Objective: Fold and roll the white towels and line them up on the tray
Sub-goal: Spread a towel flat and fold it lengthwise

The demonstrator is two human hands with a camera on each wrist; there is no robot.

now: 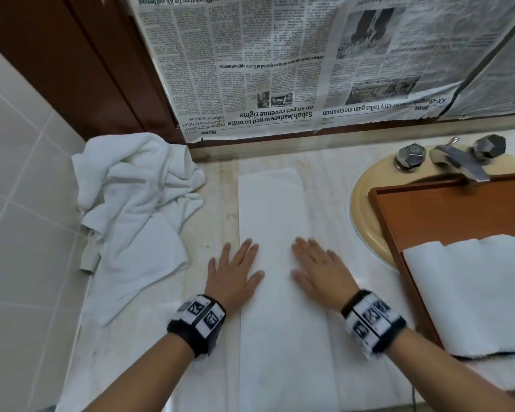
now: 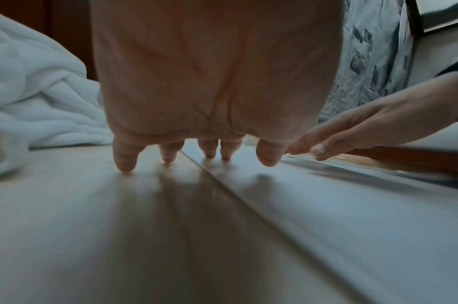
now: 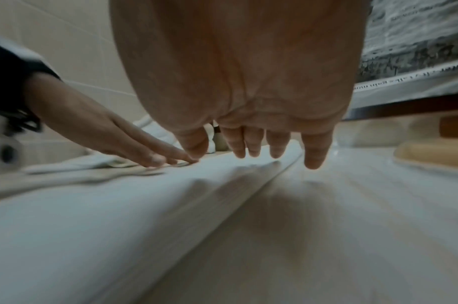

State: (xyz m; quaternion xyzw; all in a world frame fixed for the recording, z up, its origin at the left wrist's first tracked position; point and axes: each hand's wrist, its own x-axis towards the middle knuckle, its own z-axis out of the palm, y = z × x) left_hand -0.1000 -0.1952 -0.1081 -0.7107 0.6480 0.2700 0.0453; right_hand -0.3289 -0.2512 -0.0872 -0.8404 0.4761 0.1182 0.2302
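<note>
Folded towel (image 1: 275,221) under both flat hands

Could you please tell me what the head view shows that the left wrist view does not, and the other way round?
Only the head view shows the rolled towels lying on the wooden tray, the tap and sink, and the folded towel as one long strip. Only the left wrist view shows the left hand's fingertips straddling that towel's edge. Both show the crumpled towels, the newspaper, the left hand and the right hand, open and flat.
</note>
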